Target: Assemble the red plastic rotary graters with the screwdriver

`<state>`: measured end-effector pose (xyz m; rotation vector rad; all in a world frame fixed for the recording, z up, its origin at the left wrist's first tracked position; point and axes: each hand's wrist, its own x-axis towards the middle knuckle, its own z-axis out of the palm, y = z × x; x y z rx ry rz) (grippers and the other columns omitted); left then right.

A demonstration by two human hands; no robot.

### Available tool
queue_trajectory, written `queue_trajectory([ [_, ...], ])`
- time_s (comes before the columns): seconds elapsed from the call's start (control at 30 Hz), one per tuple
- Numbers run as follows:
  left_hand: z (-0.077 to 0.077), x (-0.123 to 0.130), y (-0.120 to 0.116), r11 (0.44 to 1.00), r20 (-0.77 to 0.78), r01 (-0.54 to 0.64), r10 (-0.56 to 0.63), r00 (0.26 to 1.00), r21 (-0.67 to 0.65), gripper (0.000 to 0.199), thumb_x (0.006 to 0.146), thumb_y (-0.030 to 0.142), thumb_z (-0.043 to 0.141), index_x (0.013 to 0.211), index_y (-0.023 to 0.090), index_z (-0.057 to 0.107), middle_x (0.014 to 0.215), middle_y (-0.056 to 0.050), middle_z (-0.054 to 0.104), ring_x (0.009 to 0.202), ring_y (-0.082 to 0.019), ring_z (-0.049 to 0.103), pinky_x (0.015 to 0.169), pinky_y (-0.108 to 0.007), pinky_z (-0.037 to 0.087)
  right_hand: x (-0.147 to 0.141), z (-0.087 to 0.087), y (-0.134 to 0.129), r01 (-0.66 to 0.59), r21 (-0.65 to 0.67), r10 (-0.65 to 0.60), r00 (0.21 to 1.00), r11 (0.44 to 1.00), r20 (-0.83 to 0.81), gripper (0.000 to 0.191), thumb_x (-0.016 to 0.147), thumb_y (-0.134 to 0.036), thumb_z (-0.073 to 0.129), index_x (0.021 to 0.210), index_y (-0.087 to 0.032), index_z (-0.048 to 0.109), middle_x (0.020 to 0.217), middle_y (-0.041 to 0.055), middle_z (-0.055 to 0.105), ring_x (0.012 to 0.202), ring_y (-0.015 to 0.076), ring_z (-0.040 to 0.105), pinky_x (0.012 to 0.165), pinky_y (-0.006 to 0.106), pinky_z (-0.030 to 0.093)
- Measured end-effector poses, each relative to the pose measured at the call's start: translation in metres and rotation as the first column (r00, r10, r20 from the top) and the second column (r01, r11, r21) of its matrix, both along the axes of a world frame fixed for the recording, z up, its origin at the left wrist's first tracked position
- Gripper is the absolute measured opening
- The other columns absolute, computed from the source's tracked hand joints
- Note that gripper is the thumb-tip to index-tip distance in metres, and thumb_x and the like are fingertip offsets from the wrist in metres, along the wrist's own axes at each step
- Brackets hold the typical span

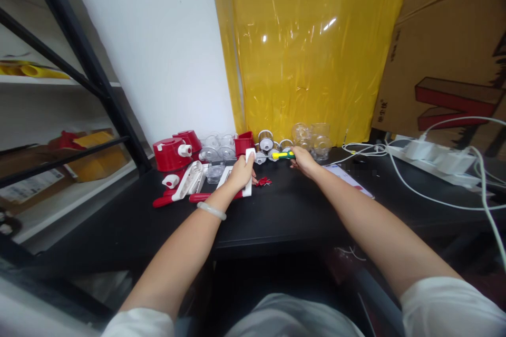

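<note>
My left hand (240, 172) is closed around a white plastic part (248, 189) with a red handle (195, 198) beside it; I cannot tell if the two are joined. In my right hand (303, 162) is a screwdriver (285, 156) with a green and yellow handle, lying level and pointing left at the white part. Whether its tip touches the part is too small to tell. Just right of my left hand, a small pile of red pieces (263, 182) lies on the black table (284, 216).
Red housings (169, 154), white arms with red grips (188, 181), clear plastic cups (213, 148) and metal-rimmed drums (266, 139) line the table's back. A phone-like flat panel (350, 179) lies at right, near a power strip (438, 160) with white cables. A shelf (79, 181) stands left.
</note>
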<state>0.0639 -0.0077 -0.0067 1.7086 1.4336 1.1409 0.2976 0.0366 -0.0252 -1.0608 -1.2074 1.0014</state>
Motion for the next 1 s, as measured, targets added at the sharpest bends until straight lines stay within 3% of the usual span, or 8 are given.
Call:
queue_trajectory([
  [0.17,0.0,0.003,0.001,0.996,0.085,0.022,-0.014,0.996,-0.091,0.038,0.107,0.056,0.036,0.101,0.021,0.048,0.053,0.004,0.056,0.044,-0.02,0.065,0.045,-0.026,0.049,-0.005,0.009,-0.005,-0.028,-0.045,0.02,0.986,0.999,-0.166,0.007,0.082,-0.027,0.056,0.087,-0.022,0.054,0.057,-0.008,0.047,0.046,0.0081,0.041,0.052,0.022,0.049],
  [0.3,0.001,0.004,-0.001,0.994,0.088,0.024,-0.015,0.996,-0.103,0.035,0.109,0.053,0.032,0.1,0.021,0.045,0.053,0.004,0.055,0.044,-0.019,0.065,0.045,-0.026,0.049,-0.005,0.01,-0.003,0.019,-0.024,-0.022,0.99,1.0,-0.137,0.009,0.084,-0.03,0.057,0.084,-0.023,0.052,0.059,-0.0064,0.05,0.047,0.0093,0.045,0.051,0.023,0.049],
  [0.43,0.002,0.0,-0.003,1.0,-0.053,0.018,-0.018,0.998,0.002,0.038,0.105,0.059,0.04,0.1,0.021,0.045,0.058,0.004,0.059,0.045,-0.019,0.066,0.045,-0.025,0.046,-0.003,0.008,-0.005,0.062,-0.119,-0.063,0.998,0.991,-0.001,0.024,0.098,-0.04,0.049,0.081,-0.023,0.048,0.049,-0.0067,0.044,0.041,0.0101,0.04,0.048,0.023,0.046],
  [0.6,0.004,-0.007,-0.003,0.987,-0.252,0.068,-0.03,0.967,0.143,0.039,0.103,0.06,0.045,0.099,0.021,0.046,0.065,0.0,0.065,0.051,-0.02,0.069,0.051,-0.027,0.048,-0.001,0.008,-0.009,0.058,-0.25,-0.063,0.998,0.966,-0.009,0.032,0.101,-0.051,0.047,0.085,-0.023,0.052,0.043,-0.0093,0.035,0.037,0.0091,0.031,0.044,0.022,0.04],
  [0.9,0.004,0.0,-0.002,0.999,0.023,0.041,-0.04,0.999,-0.021,0.04,0.106,0.06,0.039,0.105,0.02,0.045,0.059,0.003,0.059,0.047,-0.019,0.067,0.046,-0.026,0.051,-0.006,0.012,-0.009,-0.023,-0.052,0.011,0.976,0.998,-0.219,0.006,0.086,-0.025,0.056,0.085,-0.023,0.051,0.056,-0.0083,0.047,0.045,0.0084,0.041,0.053,0.022,0.047],
  [1.0,0.005,0.002,-0.003,0.998,0.065,0.037,-0.034,0.997,-0.047,0.039,0.107,0.057,0.037,0.109,0.019,0.046,0.057,0.004,0.058,0.045,-0.019,0.066,0.046,-0.025,0.051,-0.006,0.013,-0.007,-0.046,-0.031,0.036,0.961,0.998,-0.274,0.009,0.08,-0.024,0.055,0.087,-0.023,0.051,0.062,-0.0073,0.053,0.047,0.0089,0.045,0.053,0.024,0.047],
])
